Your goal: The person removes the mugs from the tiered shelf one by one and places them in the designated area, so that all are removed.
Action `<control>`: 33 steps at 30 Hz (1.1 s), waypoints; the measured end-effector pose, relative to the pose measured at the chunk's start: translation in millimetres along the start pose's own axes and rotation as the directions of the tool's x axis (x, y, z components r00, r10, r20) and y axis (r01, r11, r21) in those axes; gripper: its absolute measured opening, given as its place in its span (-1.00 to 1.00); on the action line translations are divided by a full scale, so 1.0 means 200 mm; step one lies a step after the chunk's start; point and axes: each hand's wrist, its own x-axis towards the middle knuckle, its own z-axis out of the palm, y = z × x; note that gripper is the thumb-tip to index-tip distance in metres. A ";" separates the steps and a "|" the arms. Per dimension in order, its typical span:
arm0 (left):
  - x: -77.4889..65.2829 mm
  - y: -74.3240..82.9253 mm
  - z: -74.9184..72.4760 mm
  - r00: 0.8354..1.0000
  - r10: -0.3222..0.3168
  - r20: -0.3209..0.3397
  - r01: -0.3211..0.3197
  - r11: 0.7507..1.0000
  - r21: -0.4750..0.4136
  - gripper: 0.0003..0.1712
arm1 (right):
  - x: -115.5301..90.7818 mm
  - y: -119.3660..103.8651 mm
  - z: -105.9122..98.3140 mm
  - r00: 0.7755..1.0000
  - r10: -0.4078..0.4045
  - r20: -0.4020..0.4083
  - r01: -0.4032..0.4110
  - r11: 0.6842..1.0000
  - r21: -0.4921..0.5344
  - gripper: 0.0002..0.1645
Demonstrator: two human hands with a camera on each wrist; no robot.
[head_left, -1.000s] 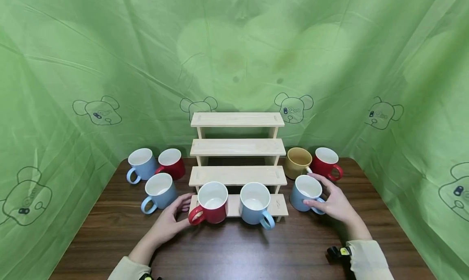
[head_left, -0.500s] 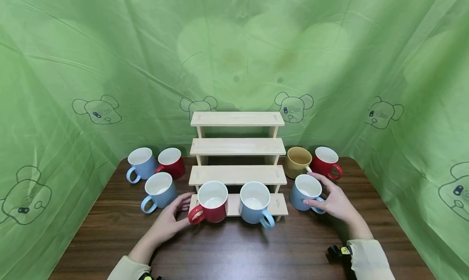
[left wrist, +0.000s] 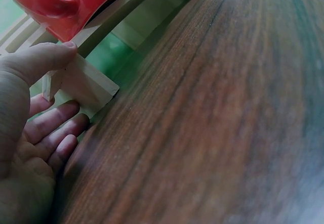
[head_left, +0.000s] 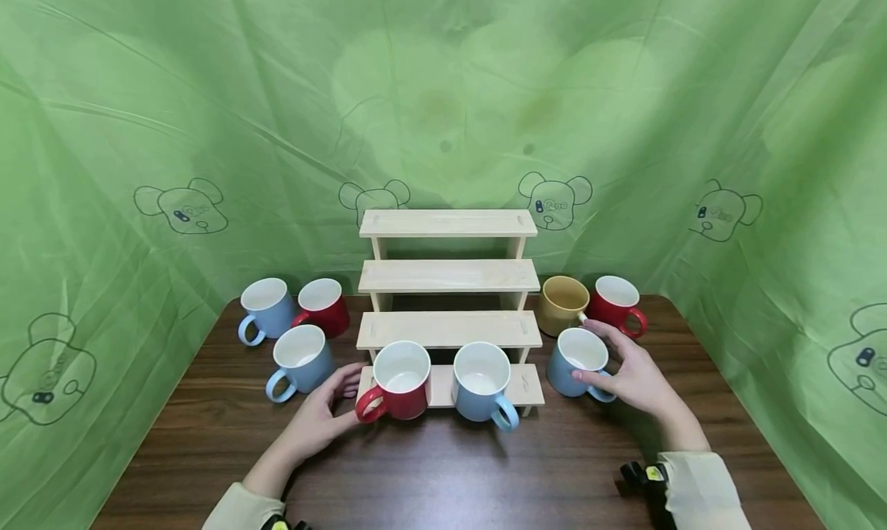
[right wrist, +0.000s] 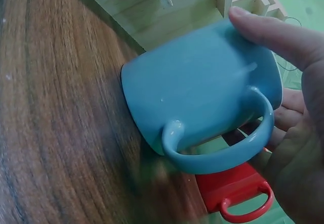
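In the head view, my left hand (head_left: 322,414) grips the left end of a wooden stepped stand (head_left: 450,330) at its lowest step. The left wrist view shows the thumb (left wrist: 50,57) on the board and the other fingers beside its leg. A red mug (head_left: 402,384) and a light blue mug (head_left: 481,384) stand upright on that step, handles towards me. Right of the stand, my right hand (head_left: 634,372) holds a blue mug (right wrist: 197,87) around its upper part, thumb on the near side, other fingers partly hidden behind it. This mug stands on the table.
Left of the stand are two blue mugs (head_left: 302,358) (head_left: 269,310) and a red mug (head_left: 326,310). A yellow mug (head_left: 563,306) and another red mug (head_left: 615,303) stand at the back right. A green curtain (head_left: 443,114) hangs behind the wooden table (head_left: 450,484).
My right hand has shifted very slightly up on the blue mug, which has stayed in place. The left hand and the stand have not visibly moved.
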 end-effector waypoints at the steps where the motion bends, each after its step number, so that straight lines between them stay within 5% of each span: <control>1: 0.00 0.00 0.00 1.000 0.000 -0.002 0.000 1.000 0.000 -0.18 | 0.00 0.00 0.00 1.000 -0.002 -0.004 0.002 1.000 -0.003 0.13; 8: 0.00 0.00 0.00 1.000 -0.008 -0.002 0.008 1.000 0.002 -0.18 | -0.01 -0.02 -0.01 0.999 -0.022 -0.032 0.022 1.000 -0.022 0.01; 16: 0.01 0.00 0.00 1.000 -0.026 -0.004 0.026 1.000 0.003 -0.18 | -0.01 -0.12 -0.02 0.995 0.045 -0.088 -0.045 0.999 0.000 -0.01; 24: 0.00 0.01 0.00 1.000 -0.019 -0.002 0.019 1.000 0.000 -0.19 | 0.00 -0.29 0.01 0.973 -0.096 -0.211 0.127 0.982 0.138 -0.05; 33: 0.00 0.00 0.00 1.000 -0.019 0.003 0.019 1.000 -0.005 -0.19 | 0.00 -0.49 0.12 0.970 -0.053 -0.236 0.057 0.998 0.013 -0.08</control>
